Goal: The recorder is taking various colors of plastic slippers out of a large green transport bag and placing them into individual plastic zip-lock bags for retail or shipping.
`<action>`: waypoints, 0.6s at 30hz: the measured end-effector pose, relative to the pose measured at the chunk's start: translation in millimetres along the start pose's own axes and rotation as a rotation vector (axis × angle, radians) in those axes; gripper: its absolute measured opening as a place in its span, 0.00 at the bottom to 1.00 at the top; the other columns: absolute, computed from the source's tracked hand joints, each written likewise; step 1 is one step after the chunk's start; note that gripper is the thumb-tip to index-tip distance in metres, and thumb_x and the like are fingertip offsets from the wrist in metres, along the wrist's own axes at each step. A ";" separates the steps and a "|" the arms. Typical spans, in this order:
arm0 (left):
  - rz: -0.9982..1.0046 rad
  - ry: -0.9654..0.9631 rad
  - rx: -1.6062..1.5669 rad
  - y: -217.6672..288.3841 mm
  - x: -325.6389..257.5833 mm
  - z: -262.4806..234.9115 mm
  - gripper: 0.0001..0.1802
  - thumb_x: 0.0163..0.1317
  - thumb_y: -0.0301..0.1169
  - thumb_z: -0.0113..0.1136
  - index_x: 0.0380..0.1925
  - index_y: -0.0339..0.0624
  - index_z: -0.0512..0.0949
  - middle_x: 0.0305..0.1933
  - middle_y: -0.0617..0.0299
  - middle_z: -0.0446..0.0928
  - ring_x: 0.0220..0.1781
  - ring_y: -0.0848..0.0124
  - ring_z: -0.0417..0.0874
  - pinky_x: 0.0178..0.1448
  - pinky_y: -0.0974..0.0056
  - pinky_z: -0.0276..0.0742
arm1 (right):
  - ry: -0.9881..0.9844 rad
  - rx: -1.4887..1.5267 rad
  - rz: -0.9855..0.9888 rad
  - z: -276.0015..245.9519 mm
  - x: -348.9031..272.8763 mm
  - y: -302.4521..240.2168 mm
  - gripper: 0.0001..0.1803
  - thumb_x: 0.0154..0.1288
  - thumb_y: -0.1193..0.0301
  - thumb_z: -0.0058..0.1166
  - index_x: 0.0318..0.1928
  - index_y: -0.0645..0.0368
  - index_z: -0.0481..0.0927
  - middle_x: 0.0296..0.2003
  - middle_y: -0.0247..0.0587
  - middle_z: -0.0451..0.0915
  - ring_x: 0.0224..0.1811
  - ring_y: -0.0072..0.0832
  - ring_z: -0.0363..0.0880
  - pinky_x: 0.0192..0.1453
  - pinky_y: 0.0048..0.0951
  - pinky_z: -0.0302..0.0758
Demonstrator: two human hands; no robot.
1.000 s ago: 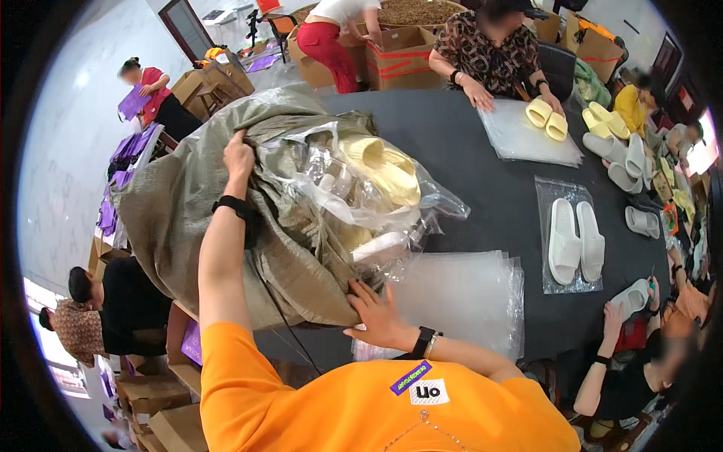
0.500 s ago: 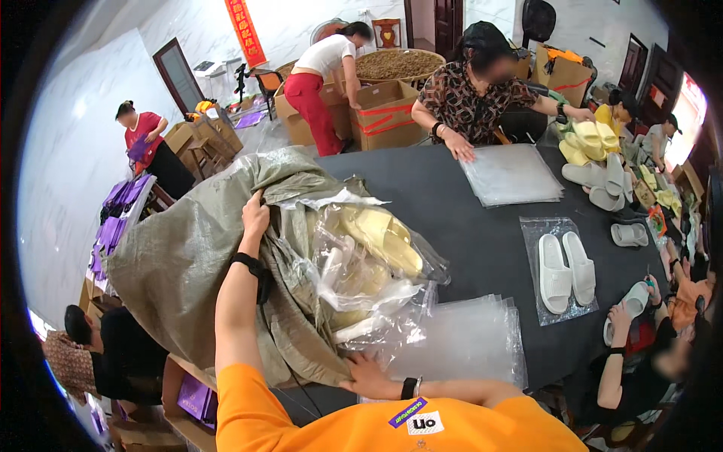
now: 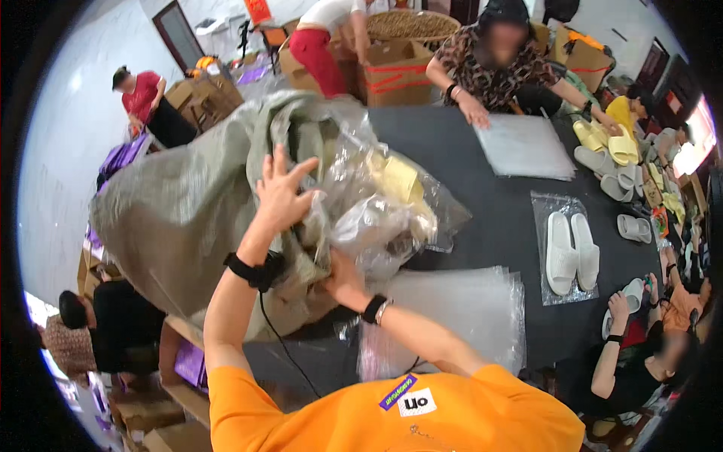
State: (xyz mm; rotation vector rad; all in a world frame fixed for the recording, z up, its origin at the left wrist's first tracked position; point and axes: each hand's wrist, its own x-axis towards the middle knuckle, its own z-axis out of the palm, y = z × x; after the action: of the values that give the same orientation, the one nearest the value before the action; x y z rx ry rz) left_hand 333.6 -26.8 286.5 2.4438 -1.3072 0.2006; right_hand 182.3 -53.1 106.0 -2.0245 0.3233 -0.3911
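A large grey-green woven sack point(image 3: 181, 203) lies bulging on the dark table. Clear plastic bags with yellow slippers point(image 3: 401, 181) spill from its right-hand mouth, and whitish plastic partly covers them. My left hand point(image 3: 286, 194) is open, fingers spread, over the folds near that mouth. Lower down, my right hand point(image 3: 345, 280) grips the sack's near edge, its fingertips partly hidden in the folds. Close to my right forearm lies a stack of flat clear plastic bags point(image 3: 459, 316).
White slippers point(image 3: 561, 252) lie on a clear bag to the right. Across the table, a co-worker's hand point(image 3: 474, 113) is by another stack of clear bags point(image 3: 526, 147). Loose yellow and grey slippers point(image 3: 621, 147) crowd the far right edge. Another co-worker handles a slipper at right.
My left hand has let go of the sack's edge and spread its fingers. My right hand has moved up and left with the sack's near edge. The bagged slippers have shifted up and right.
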 end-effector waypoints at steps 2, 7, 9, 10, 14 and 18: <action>-0.062 -0.158 0.178 25.3 -42.0 -3.6 0.33 0.48 0.48 0.61 0.57 0.63 0.68 0.71 0.44 0.39 0.70 0.39 0.40 0.66 0.40 0.47 | 0.132 -0.022 0.062 -23.1 1.1 -38.9 0.26 0.41 0.70 0.63 0.45 0.59 0.72 0.37 0.53 0.77 0.44 0.52 0.72 0.43 0.43 0.71; -0.215 0.007 -0.109 -33.2 -67.3 7.7 0.34 0.44 0.20 0.51 0.58 0.43 0.64 0.67 0.37 0.49 0.60 0.41 0.63 0.60 0.54 0.65 | 0.169 -0.038 0.047 -6.9 -11.0 -38.4 0.25 0.45 0.65 0.62 0.44 0.61 0.72 0.38 0.52 0.75 0.43 0.51 0.71 0.44 0.43 0.69; -0.198 0.098 -0.006 -97.9 -71.0 15.6 0.30 0.45 0.16 0.46 0.55 0.38 0.67 0.61 0.44 0.62 0.59 0.47 0.66 0.58 0.53 0.66 | -0.019 -0.089 0.022 -12.1 -37.7 -59.3 0.25 0.46 0.64 0.61 0.45 0.63 0.71 0.40 0.52 0.74 0.46 0.50 0.69 0.47 0.42 0.67; -0.206 0.105 -0.049 -111.1 -68.7 17.2 0.29 0.46 0.16 0.45 0.54 0.37 0.68 0.60 0.46 0.64 0.59 0.47 0.66 0.59 0.54 0.65 | -0.100 -0.126 0.012 -18.6 -52.7 -66.4 0.25 0.47 0.64 0.60 0.45 0.64 0.71 0.41 0.52 0.74 0.47 0.50 0.68 0.49 0.41 0.67; -0.309 0.147 -0.067 -133.3 -53.2 15.4 0.28 0.47 0.19 0.47 0.53 0.38 0.70 0.59 0.45 0.65 0.59 0.49 0.67 0.61 0.56 0.64 | -0.120 -0.230 -0.298 -30.6 -106.4 -72.8 0.18 0.55 0.66 0.53 0.44 0.64 0.71 0.40 0.45 0.76 0.48 0.42 0.72 0.48 0.38 0.69; -0.424 0.111 -0.194 -143.2 -55.2 -10.3 0.26 0.47 0.24 0.52 0.52 0.40 0.71 0.59 0.46 0.65 0.60 0.49 0.66 0.61 0.57 0.63 | -0.034 -0.204 -0.479 -97.5 -66.7 -107.5 0.14 0.56 0.70 0.50 0.44 0.59 0.75 0.37 0.43 0.78 0.44 0.38 0.76 0.50 0.34 0.70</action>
State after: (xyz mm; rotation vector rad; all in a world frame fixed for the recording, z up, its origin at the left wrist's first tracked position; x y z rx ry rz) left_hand 421.3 92.5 244.8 2.4335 -0.7032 0.0905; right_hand 88.5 -56.0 235.2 -2.3010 -0.1581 -0.6376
